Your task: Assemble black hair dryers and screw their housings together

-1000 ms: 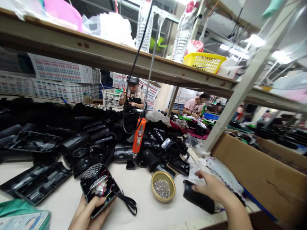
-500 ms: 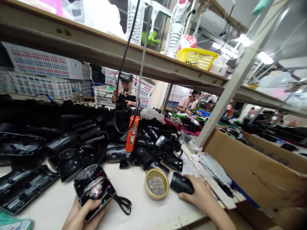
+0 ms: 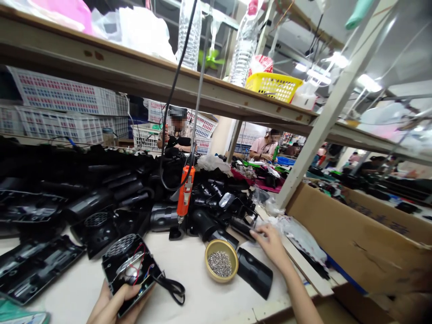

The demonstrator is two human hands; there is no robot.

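My left hand (image 3: 118, 299) grips an open black plastic housing (image 3: 130, 265) from below, thumb over its near edge. Inside the housing are a round grille, a metal part and thin red, blue and yellow wires; a coiled black cable (image 3: 173, 288) hangs off its right side. My right hand (image 3: 272, 245) is stretched out over the right of the table, fingers apart, with the fingertips at the end of a dark plastic part (image 3: 241, 228). Whether they touch it I cannot tell. Nearer me, a black cylindrical part (image 3: 255, 272) lies beside a gold bowl of screws (image 3: 206, 265).
An orange electric screwdriver (image 3: 186, 189) hangs tip down over the table. Heaps of black plastic parts (image 3: 87, 202) cover the far side and left. A shelf (image 3: 216, 96) crosses overhead; its post (image 3: 315, 144) and a cardboard box (image 3: 357, 243) stand right. Two people sit beyond.
My right hand has let go of the black cylindrical part and moved up and away to the dark part behind. The cylindrical part now lies turned on the table. My left hand keeps the housing.
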